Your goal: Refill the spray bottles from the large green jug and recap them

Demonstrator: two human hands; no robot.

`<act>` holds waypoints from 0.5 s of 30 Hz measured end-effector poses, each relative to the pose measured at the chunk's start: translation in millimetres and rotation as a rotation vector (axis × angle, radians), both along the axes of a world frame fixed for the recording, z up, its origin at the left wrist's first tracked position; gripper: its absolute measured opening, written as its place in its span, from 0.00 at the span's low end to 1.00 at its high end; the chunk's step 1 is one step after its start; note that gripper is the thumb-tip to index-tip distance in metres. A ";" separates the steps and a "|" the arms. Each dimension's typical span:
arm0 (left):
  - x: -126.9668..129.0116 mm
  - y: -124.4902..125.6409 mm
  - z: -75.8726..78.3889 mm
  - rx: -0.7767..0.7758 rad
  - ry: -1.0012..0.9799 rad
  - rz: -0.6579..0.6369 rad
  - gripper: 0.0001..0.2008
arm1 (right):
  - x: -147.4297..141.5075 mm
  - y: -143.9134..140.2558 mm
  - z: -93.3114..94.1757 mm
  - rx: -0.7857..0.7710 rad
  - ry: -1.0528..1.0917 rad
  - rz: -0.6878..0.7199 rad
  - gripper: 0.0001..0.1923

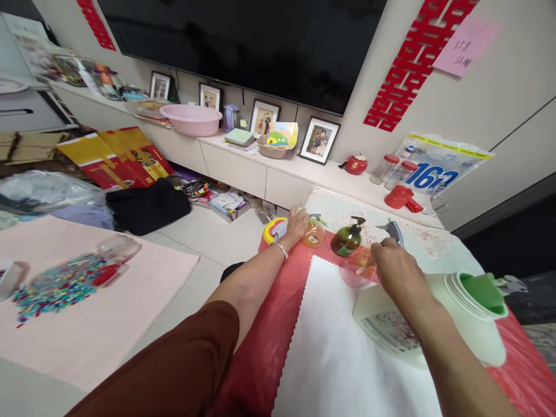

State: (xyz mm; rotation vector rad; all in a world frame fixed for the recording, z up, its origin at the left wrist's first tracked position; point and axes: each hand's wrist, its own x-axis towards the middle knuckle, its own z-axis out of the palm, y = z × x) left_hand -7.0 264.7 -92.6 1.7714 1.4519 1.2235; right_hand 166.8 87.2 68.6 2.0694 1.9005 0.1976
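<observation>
Hands: left (297,223) grips upright orange bottle (314,233); right (393,263) grips tilted spray bottle (362,267).

On the desk's red cloth (260,359), the left hand (297,223) touches a small amber plastic bottle (314,234). The right hand (393,266) grips a clear pink bottle (356,272) beside a green pump bottle (347,240) and a large white jug (434,318).

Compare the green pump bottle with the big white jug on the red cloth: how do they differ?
The green pump bottle stands upright; the white jug lies on its side. The bottle is small, dark green and black-pumped; the jug is far larger, white, green-capped. Both rest on the table.
</observation>
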 end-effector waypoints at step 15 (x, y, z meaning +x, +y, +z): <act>25.9 -15.1 -26.7 -0.033 0.109 -0.257 0.21 | -13.6 -4.8 14.3 -0.075 -0.024 -0.073 0.18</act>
